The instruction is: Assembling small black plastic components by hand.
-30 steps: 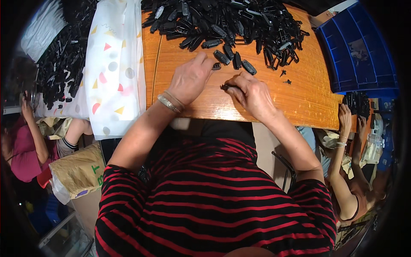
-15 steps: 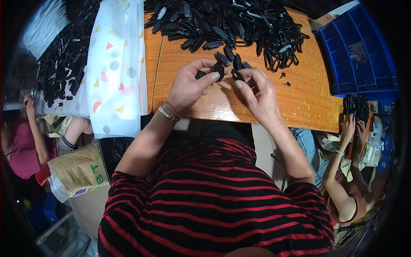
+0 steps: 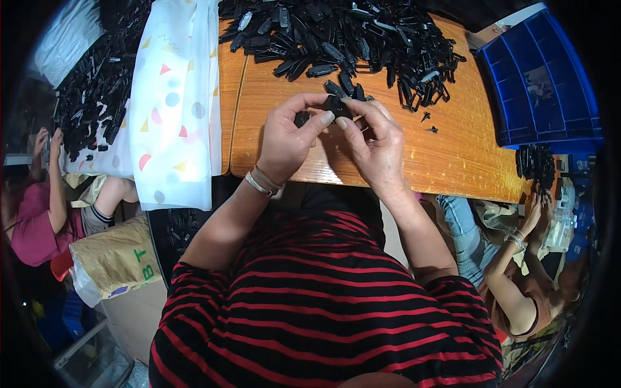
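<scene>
My left hand (image 3: 289, 137) and my right hand (image 3: 379, 143) meet over the near part of the wooden table. Between their thumbs and fingertips they pinch a small black plastic part (image 3: 336, 106); whether it is one piece or two pressed together is hidden by the fingers. Another dark piece (image 3: 301, 118) shows within the curl of my left hand. Just beyond my fingertips lie a few loose black plastic parts (image 3: 346, 83), at the near edge of a large heap of similar elongated black parts (image 3: 323, 39).
Two small black bits (image 3: 425, 117) lie right of my hands. A blue plastic crate (image 3: 540, 77) stands at the right, a patterned white cloth (image 3: 174, 116) at the left. One person (image 3: 42, 220) works at the left beside another heap, another person (image 3: 517, 284) at the right.
My right hand has moved left, bringing its small black piece against the part in my left hand. Both hands' fingertips now meet around it. The neighbours' hands have shifted.
</scene>
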Demonstrator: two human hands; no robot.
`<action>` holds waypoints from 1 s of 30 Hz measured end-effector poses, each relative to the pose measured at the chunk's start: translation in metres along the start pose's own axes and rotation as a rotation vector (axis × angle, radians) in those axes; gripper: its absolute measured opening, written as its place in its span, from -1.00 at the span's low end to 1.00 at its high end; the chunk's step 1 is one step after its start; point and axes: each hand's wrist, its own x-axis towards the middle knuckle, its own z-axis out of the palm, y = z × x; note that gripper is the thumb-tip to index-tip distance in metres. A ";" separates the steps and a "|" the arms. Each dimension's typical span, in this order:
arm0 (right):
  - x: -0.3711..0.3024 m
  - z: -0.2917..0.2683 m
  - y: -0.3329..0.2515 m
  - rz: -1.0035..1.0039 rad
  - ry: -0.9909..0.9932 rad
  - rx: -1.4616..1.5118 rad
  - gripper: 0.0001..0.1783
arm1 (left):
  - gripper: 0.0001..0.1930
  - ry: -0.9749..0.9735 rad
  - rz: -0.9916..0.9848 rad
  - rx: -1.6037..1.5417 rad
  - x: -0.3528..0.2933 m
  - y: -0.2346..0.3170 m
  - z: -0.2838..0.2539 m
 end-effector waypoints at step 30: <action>-0.006 -0.033 0.035 0.041 -0.265 -0.100 -0.72 | -0.58 -0.111 -0.329 -0.130 0.003 0.002 -0.003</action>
